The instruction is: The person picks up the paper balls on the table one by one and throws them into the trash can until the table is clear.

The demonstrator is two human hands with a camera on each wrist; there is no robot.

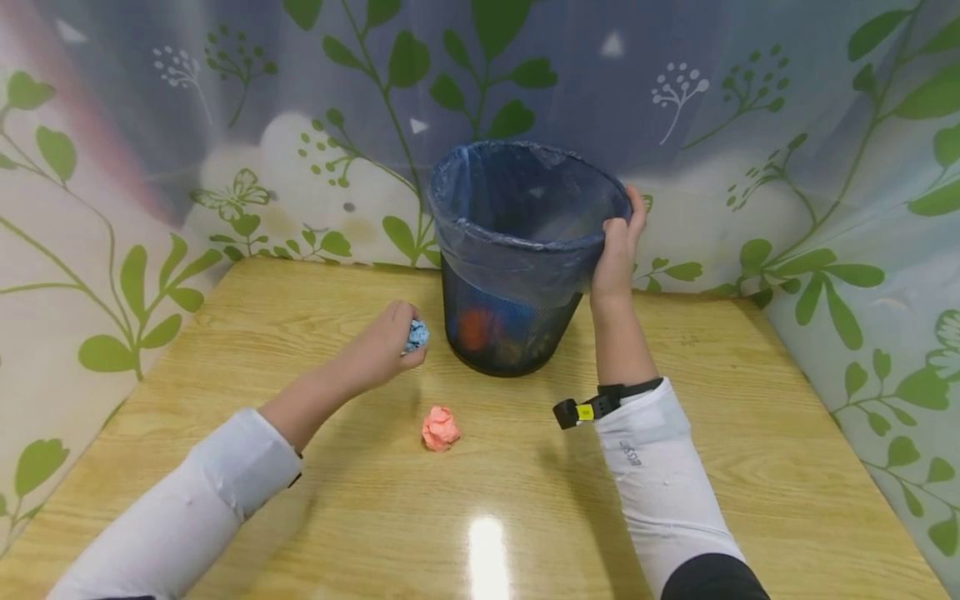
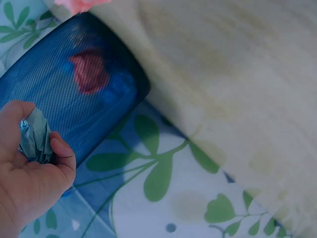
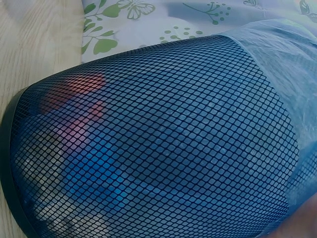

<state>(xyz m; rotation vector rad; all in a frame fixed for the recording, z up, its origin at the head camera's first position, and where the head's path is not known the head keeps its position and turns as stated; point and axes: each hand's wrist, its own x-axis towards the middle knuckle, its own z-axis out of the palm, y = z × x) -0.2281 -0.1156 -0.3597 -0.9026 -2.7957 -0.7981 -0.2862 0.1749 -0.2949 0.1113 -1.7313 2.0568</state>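
A crumpled ball of light blue paper [image 1: 417,335] is pinched between the thumb and fingers of my left hand [image 1: 382,346], just left of the bin and above the table. The left wrist view also shows the blue paper [image 2: 35,135] in that hand. My right hand [image 1: 617,254] grips the right side of the rim of a black mesh trash bin [image 1: 517,329], thumb on the near side. A bluish plastic liner [image 1: 517,258] folds over the rim. On the table in front of the bin lies a crumpled pink paper ball [image 1: 440,429].
Through the mesh, blurred red, blue and pale crumpled pieces [image 3: 94,171] show at the bin's bottom. The wooden table [image 1: 360,517] ends at a leaf-printed curtain [image 1: 315,200] behind the bin, with more curtain at both sides.
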